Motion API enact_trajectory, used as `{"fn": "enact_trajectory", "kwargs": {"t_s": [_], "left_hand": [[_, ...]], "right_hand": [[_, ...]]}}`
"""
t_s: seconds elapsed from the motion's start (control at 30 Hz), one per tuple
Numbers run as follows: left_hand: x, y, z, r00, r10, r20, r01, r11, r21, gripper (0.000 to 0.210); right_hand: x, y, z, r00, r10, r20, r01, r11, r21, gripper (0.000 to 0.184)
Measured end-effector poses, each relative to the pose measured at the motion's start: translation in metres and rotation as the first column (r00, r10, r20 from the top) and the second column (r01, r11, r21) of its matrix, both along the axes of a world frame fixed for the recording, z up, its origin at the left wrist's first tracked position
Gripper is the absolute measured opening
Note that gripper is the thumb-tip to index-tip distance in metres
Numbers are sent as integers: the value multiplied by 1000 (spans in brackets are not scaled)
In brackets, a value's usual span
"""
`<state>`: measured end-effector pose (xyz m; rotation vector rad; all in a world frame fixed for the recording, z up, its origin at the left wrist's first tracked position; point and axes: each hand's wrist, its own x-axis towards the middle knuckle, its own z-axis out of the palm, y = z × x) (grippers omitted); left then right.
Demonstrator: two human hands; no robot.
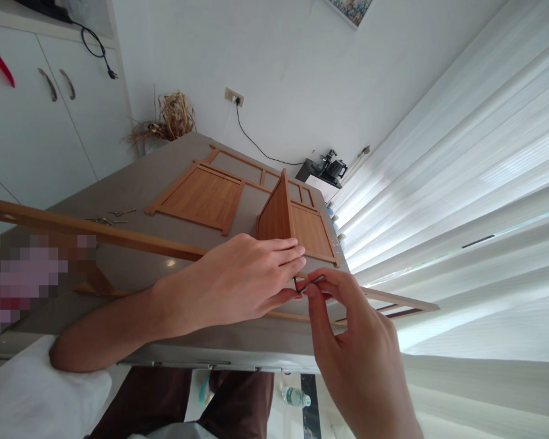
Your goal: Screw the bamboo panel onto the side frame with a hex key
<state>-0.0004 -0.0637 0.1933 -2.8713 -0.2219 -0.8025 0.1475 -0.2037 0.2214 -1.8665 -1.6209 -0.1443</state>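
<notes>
My left hand (251, 274) reaches across the table and grips the wooden frame (165, 244) at its near joint. Its fingers lie over the wood beside the upright wooden panel (277, 210), with the thumb underneath; the exact contact is hidden behind the hand. Close by, my right hand (354, 329) pinches a thin, dark, bent hex key (319, 279) between thumb and fingers. The key's short end meets the wood near a bolt by my left thumb. To the right, a slatted part of the frame (421, 305) extends past the table edge.
On the grey table (155, 158) lie a flat wooden panel (201, 195), another panel (313, 228) and loose bolts (121, 213). A coffee machine (332, 164) stands beyond, dried plants (176, 116) at the far corner. White curtains (485, 201) hang right; a bottle (296, 397) is below.
</notes>
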Motion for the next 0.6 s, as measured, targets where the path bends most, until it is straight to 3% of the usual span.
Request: {"fn": "enact_trajectory", "kwargs": {"t_s": [0.1,0.23,0.33,0.6], "left_hand": [[1,0,1,1000,-6,-1,6,1000,-17,44],[2,1,1,1000,-8,10,8,1000,-13,42],[2,1,0,1000,-4,24,5,1000,-11,42],[2,-1,-1,999,11,47,-11,1000,-9,43]], "right_hand": [[-1,-1,0,999,14,32,-14,1000,1,8],[4,-3,-7,978,9,-210,-14,1000,-21,7],[9,-5,-18,917,1,-399,-1,1000,1,11],[10,-10,-35,753,13,-658,49,996,76,17]]}}
